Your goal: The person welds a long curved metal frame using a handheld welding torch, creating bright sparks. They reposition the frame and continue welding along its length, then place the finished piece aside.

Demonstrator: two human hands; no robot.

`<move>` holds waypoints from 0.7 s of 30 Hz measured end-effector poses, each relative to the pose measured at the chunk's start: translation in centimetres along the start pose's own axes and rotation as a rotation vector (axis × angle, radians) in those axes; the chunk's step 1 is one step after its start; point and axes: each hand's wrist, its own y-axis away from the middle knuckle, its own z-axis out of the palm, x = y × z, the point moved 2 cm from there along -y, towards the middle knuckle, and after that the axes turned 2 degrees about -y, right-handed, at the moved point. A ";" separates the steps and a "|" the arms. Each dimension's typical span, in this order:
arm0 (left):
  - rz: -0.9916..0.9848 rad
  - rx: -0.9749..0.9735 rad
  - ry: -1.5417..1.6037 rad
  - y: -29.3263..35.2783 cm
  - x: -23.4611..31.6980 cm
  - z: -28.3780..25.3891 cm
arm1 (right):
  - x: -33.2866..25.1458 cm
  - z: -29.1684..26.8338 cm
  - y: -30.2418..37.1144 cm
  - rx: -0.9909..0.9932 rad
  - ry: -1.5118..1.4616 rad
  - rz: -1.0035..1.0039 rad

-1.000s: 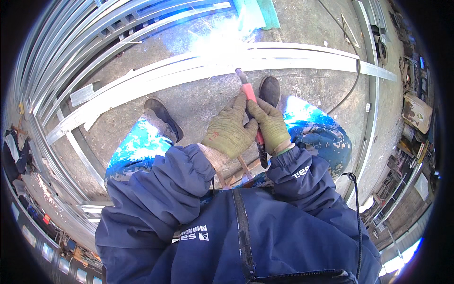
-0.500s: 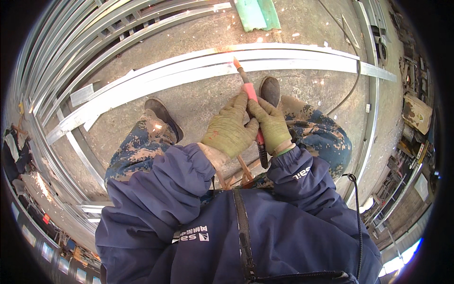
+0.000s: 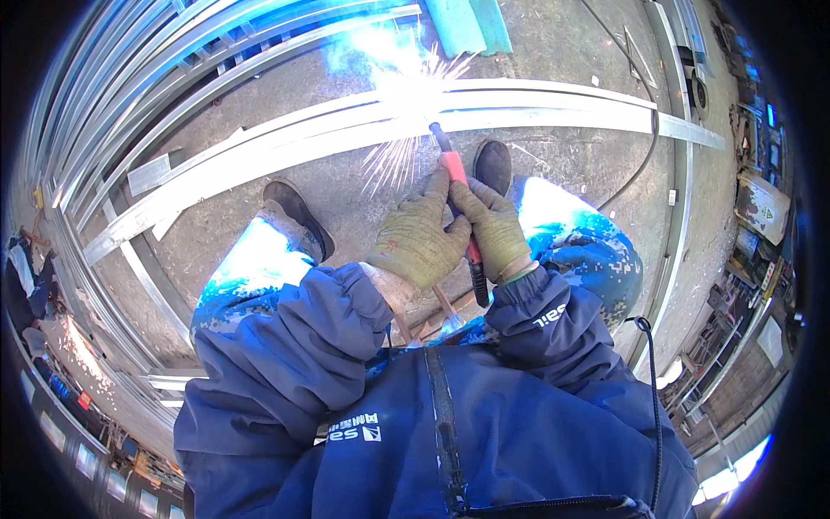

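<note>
Both gloved hands are wrapped around a red-handled welding torch [image 3: 453,164]. My left hand [image 3: 418,229] grips it from the left, and my right hand [image 3: 494,223] closes on it just beside, the gloves touching. The torch points away from me, its dark nozzle over a long bright metal beam [image 3: 337,130]. At its tip a white-blue arc [image 3: 413,93] glares and throws sparks, hiding the nozzle end and the metal there. The torch's black cable end [image 3: 479,284] comes out below my right hand.
Several long metal profiles [image 3: 130,95] lie stacked at the far left. A green sheet [image 3: 462,26] lies beyond the beam. A black cable [image 3: 654,130] crosses the beam at the right. My shoes [image 3: 493,166] stand on the concrete just this side of it. Other sparks [image 3: 82,350] fly at the left.
A bright arc with flying sparks and bluish smoke has appeared at the torch tip, where an orange-glowing nozzle showed before. Blue light falls on my trousers. My hands have hardly moved.
</note>
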 end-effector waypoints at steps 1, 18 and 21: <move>-0.018 -0.011 -0.033 0.0 0.0 0.0 | 0.0 -0.1 0.0 -0.008 0.013 0.002; 0.030 -0.004 0.001 0.1 0.5 -0.6 | -0.7 0.5 0.4 0.028 -0.004 0.015; 0.012 -0.011 0.021 0.0 0.6 -0.6 | -0.7 0.7 0.3 0.022 -0.023 0.008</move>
